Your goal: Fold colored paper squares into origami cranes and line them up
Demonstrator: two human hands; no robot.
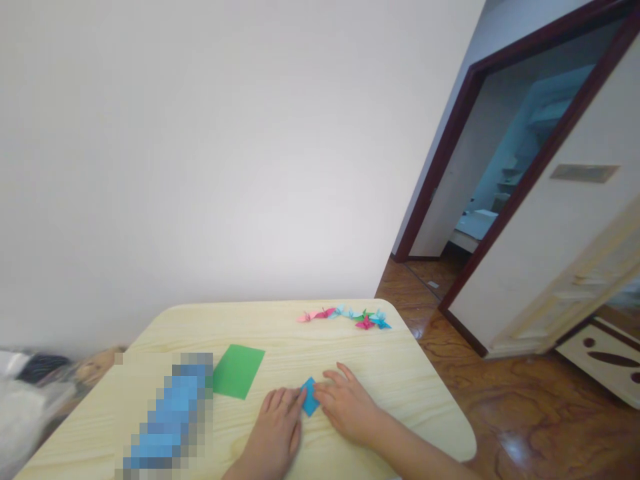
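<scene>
Well, my left hand (274,433) and right hand (347,407) lie with fingers open, tips touching the folded blue paper (310,397) between them, near the table's (400,400) near edge; open tabletop lies rightward, a green sheet (239,371) leftward.

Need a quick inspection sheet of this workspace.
surface: pale wood-grain table, rounded corners
job's things: folded blue paper between the hands; green paper sheet lying flat to their left
clutter: row of origami cranes, pink, blue and green, near the far edge; pixelated blue patch, contents hidden
grippers: left hand and right hand, fingers touching the blue paper from either side
cables: nothing seen
surroundings: white wall, dark-framed doorway, polished wood floor
</scene>
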